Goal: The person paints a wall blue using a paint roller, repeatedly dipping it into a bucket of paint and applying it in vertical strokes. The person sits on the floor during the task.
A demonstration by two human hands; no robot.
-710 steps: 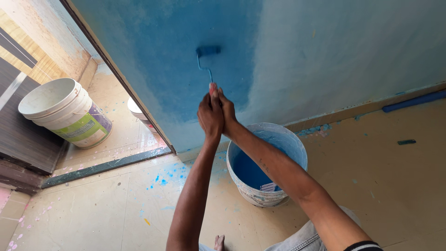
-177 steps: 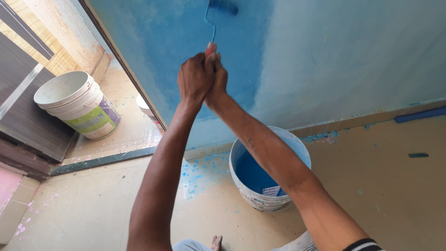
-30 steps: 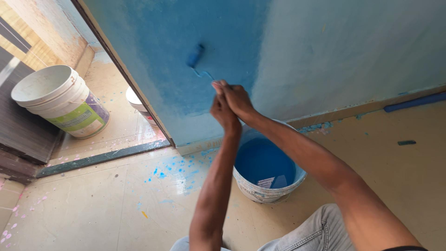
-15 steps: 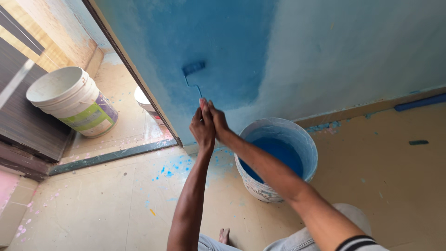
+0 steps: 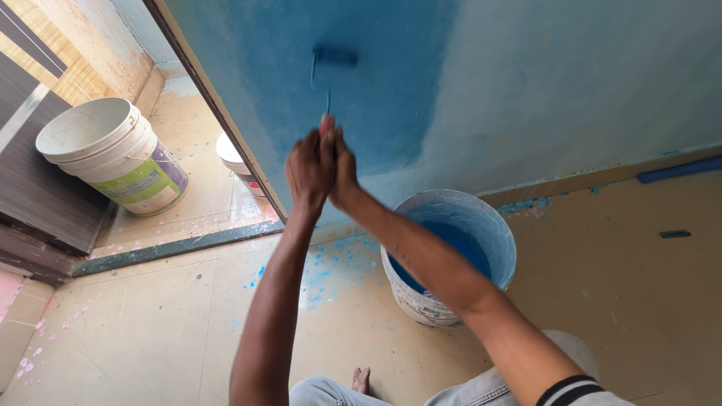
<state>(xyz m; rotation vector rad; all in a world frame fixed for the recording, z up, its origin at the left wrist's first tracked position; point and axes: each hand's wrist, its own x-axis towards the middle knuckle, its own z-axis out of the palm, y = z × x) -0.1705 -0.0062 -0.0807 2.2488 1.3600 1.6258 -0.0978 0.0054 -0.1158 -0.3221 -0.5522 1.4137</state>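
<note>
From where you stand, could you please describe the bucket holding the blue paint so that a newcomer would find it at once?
Start at the blue-painted wall and drop to the tan floor at its foot. The paint bucket stands there, just under the person's right forearm. Unlike the larger white bucket beyond the doorway, whose inside is clean, it is smeared blue and holds blue paint.

Both forearms are bare from the wrist down toward the elbow, with no watch, band or glove on the left hand (image 5: 310,167) or the right hand (image 5: 346,174). At the right upper arm sits the hem of a dark short sleeve with thin white stripes along its edge (image 5: 573,389). Light grey-blue denim trousers (image 5: 481,391) cover the legs at the near edge. A bare foot with toes showing (image 5: 362,379) pokes out between them.
</note>
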